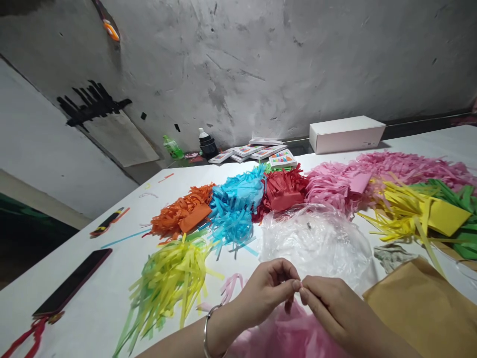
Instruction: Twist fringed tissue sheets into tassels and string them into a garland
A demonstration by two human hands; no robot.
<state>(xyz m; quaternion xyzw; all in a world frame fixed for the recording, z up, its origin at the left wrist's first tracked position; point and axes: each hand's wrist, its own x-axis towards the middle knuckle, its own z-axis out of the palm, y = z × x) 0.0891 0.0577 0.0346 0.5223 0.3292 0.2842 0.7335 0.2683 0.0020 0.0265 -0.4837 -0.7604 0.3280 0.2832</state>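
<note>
My left hand (pixel 274 286), with a silver bangle at the wrist, and my right hand (pixel 326 301) meet at the fingertips near the bottom centre. Both are closed in a pinch on a tiny bit of pink, mostly hidden by the fingers. Below them lies a heap of pink tissue paper (pixel 290 333). Just beyond the hands is a crumpled clear plastic bag (pixel 316 243). Yellow-green paper fringe (pixel 175 278) spreads to the left, with a curled pink strip (pixel 231 287) between it and my left hand.
Fringe bundles in orange (pixel 181 211), blue (pixel 238 199), red (pixel 285 189), pink (pixel 331 186) and yellow (pixel 413 209) cross the table. A phone (pixel 74 281) and cutter (pixel 107 222) lie left, brown paper (pixel 425 308) right. A white box (pixel 346 135) and card packs (pixel 257 151) stand behind.
</note>
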